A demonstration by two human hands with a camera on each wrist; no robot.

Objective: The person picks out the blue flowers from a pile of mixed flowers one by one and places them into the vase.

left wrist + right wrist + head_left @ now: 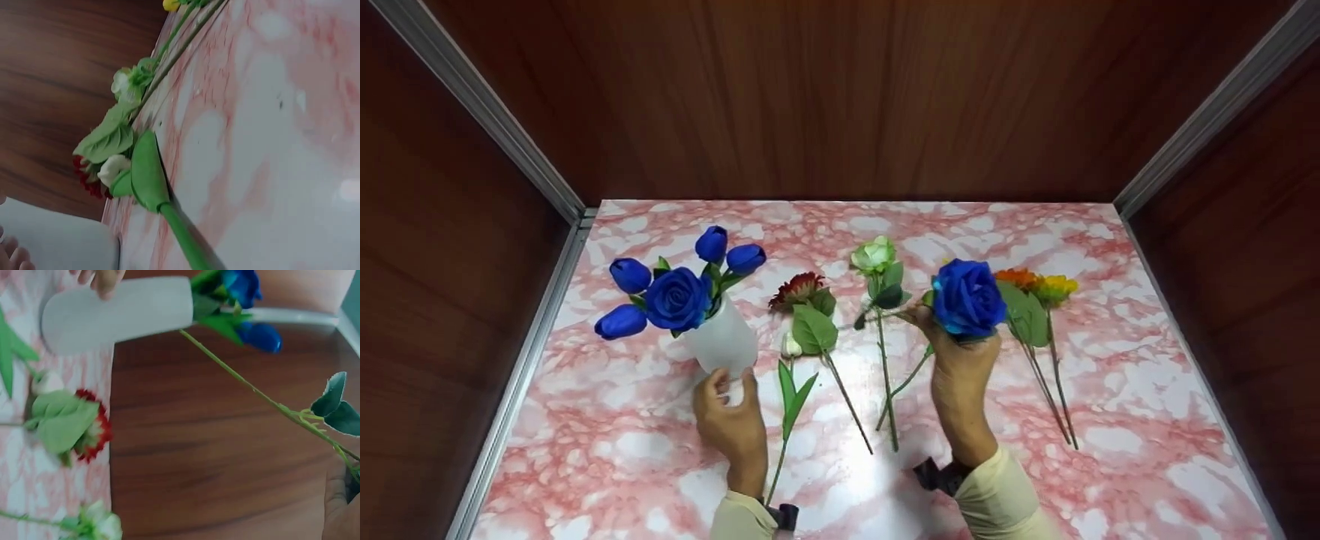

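Head view picks it up from the left: the left hand (729,422) has its fingers wrapped round the base of the white vase (724,341), which leans away from the hand toward the far left with a blue rose and blue tulips (679,289) already crowding its mouth. That lean is the worry. With the heavy heads hanging out past the rim, the vase could tip further or slip if the hold loosens, and the bunch could slide out onto the bench (1147,420).

Between the two hands, flat on the bench, lie a white bud stem (789,375), a red flower (804,300) and a pale green rose (876,259), all untouched. A dragging stem could sweep across them and knock them about.

On to the right hand (960,390): it is closed round the stem just under the head of a loose blue rose (967,296), lifted clear of the bench. From the right wrist view that long stem (247,385) runs across to the vase mouth, its tip right at the rim. My read is that it could catch on the packed leaves there, bend, or push the vase over. Just right of that hand, the orange and yellow flowers (1039,289) lie on the bench, close enough for the sleeve to brush.
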